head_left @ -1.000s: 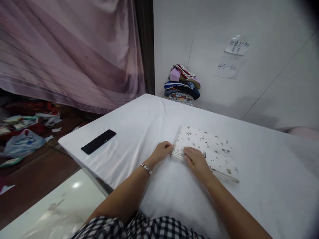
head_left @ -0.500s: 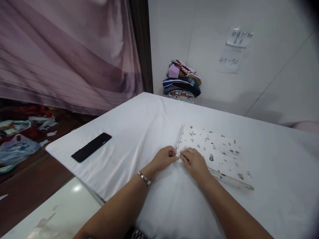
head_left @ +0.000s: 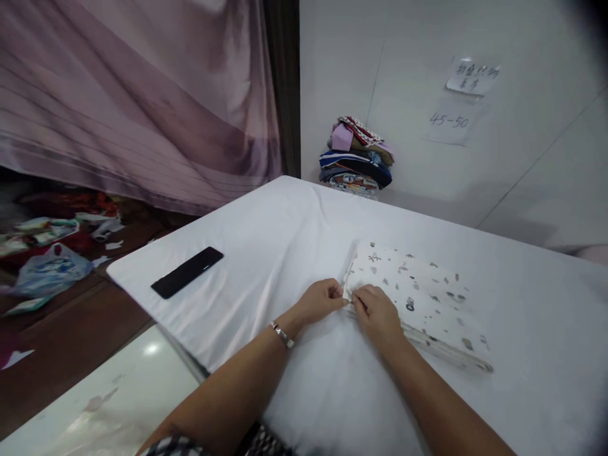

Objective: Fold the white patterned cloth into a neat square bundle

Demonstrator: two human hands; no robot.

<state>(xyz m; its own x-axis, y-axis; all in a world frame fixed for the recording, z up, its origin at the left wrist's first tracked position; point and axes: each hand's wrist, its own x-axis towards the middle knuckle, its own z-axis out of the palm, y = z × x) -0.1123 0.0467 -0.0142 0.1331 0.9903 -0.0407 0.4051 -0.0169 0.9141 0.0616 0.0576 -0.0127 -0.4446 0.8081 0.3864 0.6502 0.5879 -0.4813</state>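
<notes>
A white cloth (head_left: pixel 432 297) printed with small grey and brown motifs lies folded into a flat rectangle. At its near left corner, my left hand (head_left: pixel 323 300) pinches the edge between thumb and fingers. Right beside it, my right hand (head_left: pixel 377 310) has its fingers closed on the same corner, nearly touching the left. Layers of the fold show along the near side of the cloth. A metal bracelet (head_left: pixel 282 334) is on my left wrist.
The table has a wrinkled white cover (head_left: pixel 266 240). A black phone-like slab (head_left: pixel 187 272) lies on its left part. Folded fabrics (head_left: pixel 356 155) are stacked beyond the far edge by the wall. A pink curtain (head_left: pixel 142 95) hangs at left above bags (head_left: pixel 54 272) on the floor.
The whole view has shifted slightly, so everything appears a little further right. Both hands stay at the same corner of the folded cloth, with barely any movement of the fingers.
</notes>
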